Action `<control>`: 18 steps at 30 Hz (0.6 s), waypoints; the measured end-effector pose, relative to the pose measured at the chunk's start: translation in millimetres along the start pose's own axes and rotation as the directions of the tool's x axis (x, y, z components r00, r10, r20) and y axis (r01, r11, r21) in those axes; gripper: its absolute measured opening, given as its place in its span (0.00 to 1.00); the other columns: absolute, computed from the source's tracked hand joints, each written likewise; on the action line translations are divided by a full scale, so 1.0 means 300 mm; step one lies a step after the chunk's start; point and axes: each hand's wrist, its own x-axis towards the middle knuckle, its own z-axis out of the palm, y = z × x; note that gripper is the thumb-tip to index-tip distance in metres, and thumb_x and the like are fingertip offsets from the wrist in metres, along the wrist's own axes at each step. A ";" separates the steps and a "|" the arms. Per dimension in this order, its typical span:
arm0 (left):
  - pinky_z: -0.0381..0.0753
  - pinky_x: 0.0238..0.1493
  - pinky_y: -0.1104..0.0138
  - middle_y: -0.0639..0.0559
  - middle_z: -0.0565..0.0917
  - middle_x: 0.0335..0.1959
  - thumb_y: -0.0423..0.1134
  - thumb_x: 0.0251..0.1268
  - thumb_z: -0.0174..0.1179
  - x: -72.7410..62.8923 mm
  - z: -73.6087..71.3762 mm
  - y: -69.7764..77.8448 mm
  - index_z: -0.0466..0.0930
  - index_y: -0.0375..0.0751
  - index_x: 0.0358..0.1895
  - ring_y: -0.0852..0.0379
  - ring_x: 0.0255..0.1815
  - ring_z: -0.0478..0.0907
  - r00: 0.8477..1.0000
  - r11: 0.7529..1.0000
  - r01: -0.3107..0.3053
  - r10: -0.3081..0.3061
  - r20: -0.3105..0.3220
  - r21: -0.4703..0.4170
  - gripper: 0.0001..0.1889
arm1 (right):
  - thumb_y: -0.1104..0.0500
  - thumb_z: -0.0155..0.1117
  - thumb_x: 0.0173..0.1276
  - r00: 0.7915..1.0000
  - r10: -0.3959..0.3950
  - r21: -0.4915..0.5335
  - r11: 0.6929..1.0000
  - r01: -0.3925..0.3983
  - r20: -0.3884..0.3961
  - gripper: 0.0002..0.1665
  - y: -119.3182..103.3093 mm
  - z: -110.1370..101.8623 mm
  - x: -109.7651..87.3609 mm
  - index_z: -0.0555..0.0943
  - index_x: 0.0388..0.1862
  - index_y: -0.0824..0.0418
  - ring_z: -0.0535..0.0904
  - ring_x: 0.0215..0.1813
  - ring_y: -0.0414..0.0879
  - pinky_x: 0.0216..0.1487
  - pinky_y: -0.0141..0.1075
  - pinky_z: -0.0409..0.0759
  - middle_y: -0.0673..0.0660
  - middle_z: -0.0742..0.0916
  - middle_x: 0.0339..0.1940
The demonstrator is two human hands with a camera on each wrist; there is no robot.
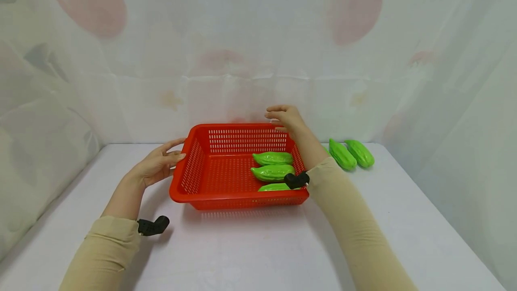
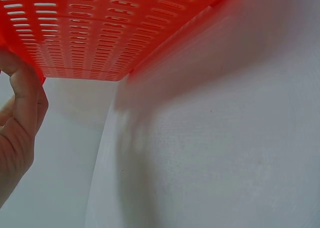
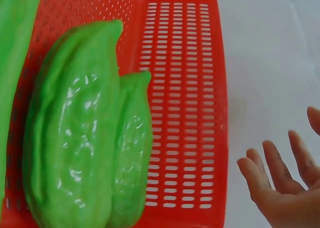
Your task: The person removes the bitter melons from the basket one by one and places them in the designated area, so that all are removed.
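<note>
A red plastic basket (image 1: 226,172) with slotted walls is in the middle of the head view. Three green bitter melons (image 1: 273,173) lie side by side at its right end; the nearest is partly hidden by the front rim. My left hand (image 1: 159,164) grips the basket's left rim, thumb on the rim and fingers against the outside. In the left wrist view, bent fingers (image 2: 25,87) meet the basket wall (image 2: 90,32). My right hand (image 1: 287,118) is over the far right corner, holding nothing. Its fingers (image 3: 280,168) are spread and slightly bent, apart from the basket in the right wrist view.
More bitter melons (image 1: 342,154) lie on the white table (image 1: 242,250) right of the basket, one mostly hidden behind my right forearm. A pale printed curtain (image 1: 258,57) hangs behind the table and along both sides.
</note>
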 end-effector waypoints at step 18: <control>0.86 0.46 0.66 0.58 0.82 0.51 0.35 0.75 0.52 -0.003 0.008 -0.001 0.43 0.46 0.80 0.62 0.42 0.85 1.000 1.000 -0.005 0.005 0.005 -0.008 0.37 | 0.59 0.64 0.69 0.975 0.122 -0.263 0.962 -0.070 0.186 0.28 0.085 -0.032 0.022 0.74 0.66 0.64 0.71 0.68 0.64 0.63 0.50 0.71 0.58 0.74 0.72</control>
